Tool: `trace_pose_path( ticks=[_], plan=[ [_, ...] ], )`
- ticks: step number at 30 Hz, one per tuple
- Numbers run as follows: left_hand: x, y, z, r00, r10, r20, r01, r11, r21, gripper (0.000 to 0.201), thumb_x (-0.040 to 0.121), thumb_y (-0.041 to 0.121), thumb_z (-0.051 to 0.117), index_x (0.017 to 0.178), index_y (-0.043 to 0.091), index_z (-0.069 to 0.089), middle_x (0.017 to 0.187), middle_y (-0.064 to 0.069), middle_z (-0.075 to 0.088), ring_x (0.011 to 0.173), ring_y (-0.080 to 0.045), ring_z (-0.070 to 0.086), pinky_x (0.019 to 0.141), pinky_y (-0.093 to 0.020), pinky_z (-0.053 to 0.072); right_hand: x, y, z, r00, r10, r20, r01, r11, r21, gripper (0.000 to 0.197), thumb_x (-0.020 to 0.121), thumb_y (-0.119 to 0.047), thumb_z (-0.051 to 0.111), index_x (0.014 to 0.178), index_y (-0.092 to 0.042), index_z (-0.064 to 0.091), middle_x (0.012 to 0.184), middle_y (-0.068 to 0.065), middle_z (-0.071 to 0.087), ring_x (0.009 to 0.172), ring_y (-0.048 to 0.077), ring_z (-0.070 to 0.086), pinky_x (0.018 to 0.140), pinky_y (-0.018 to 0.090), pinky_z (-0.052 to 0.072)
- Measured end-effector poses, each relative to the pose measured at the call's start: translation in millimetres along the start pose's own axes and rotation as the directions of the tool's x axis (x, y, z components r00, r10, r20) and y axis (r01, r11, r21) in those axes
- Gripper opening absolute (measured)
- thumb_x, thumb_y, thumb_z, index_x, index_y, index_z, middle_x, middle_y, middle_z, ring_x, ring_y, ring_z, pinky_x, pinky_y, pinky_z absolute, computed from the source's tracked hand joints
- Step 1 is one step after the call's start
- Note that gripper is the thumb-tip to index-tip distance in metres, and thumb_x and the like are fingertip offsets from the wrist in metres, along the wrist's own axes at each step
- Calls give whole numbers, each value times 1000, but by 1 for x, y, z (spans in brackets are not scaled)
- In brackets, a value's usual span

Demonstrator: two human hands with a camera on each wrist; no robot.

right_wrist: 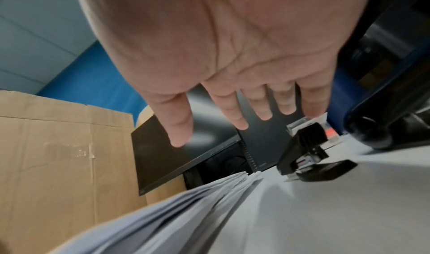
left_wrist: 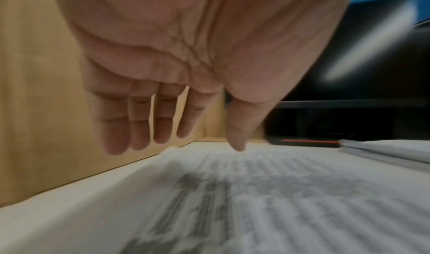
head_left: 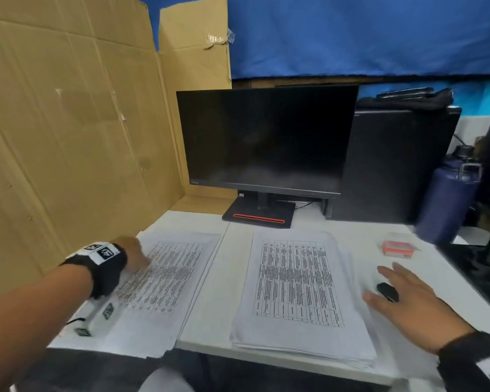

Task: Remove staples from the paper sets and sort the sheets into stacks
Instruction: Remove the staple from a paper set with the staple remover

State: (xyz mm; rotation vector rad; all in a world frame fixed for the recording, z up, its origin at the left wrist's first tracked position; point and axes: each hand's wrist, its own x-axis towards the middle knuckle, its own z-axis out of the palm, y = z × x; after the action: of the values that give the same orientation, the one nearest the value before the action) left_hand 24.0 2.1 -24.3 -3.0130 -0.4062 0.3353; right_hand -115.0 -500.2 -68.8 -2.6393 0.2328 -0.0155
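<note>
The right hand (head_left: 413, 309) hovered palm-down with fingers spread and holding nothing, just above a small black staple remover (head_left: 387, 291) on the white desk (head_left: 359, 244). Beside it lay the thick pile of printed white sheets (head_left: 300, 290) — the thinner printed stack (head_left: 159, 281) sat further left, the left hand (left_wrist: 177, 70) hanging over it, fingers straight and empty. Behind stood a dark monitor (head_left: 266, 140) and, to the right, an orange-red staple box (head_left: 398, 247).
</note>
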Motion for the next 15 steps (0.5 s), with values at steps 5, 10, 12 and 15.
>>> trace_pose_path(
  ticks=[5, 10, 12, 15],
  plan=[
    [22, -37, 33, 989, -136, 55, 136, 991, -1, 72, 77, 68, 71, 126, 15, 68, 117, 2, 72, 97, -17, 66, 90, -23, 52, 11, 6, 7, 983, 84, 165, -66, 991, -115, 81, 95, -62, 47, 158, -17, 24, 166, 6, 20, 153, 25, 17, 120, 37, 19],
    [22, -37, 42, 988, -143, 51, 148, 983, -112, 54, 73, 48, 84, 114, 16, 69, 101, 2, 74, 91, -17, 70, 79, -23, 52, 13, 10, 7, 993, 87, 80, -67, 974, -215, 47, 93, -48, 56, 136, -30, 52, 130, 3, 52, 120, 24, 54, 99, 33, 44],
    [25, -36, 41, 991, -133, 28, 135, 981, -137, 41, 82, 32, 78, 115, 12, 66, 104, -2, 73, 93, -20, 69, 74, -24, 50, 12, 15, 9, 990, 113, 84, -89, 965, -247, 45, 95, -36, 55, 139, -34, 47, 130, 3, 51, 121, 25, 54, 102, 31, 42],
    [22, -35, 37, 991, -128, -46, 113, 963, -245, 28, 89, 14, 61, 115, 5, 67, 102, -8, 72, 95, -25, 69, 70, -26, 49, 10, 20, 11, 989, 139, 48, -123, 960, -250, 42, 95, -23, 50, 136, -33, 49, 123, 3, 61, 115, 24, 59, 90, 27, 41]
  ],
)
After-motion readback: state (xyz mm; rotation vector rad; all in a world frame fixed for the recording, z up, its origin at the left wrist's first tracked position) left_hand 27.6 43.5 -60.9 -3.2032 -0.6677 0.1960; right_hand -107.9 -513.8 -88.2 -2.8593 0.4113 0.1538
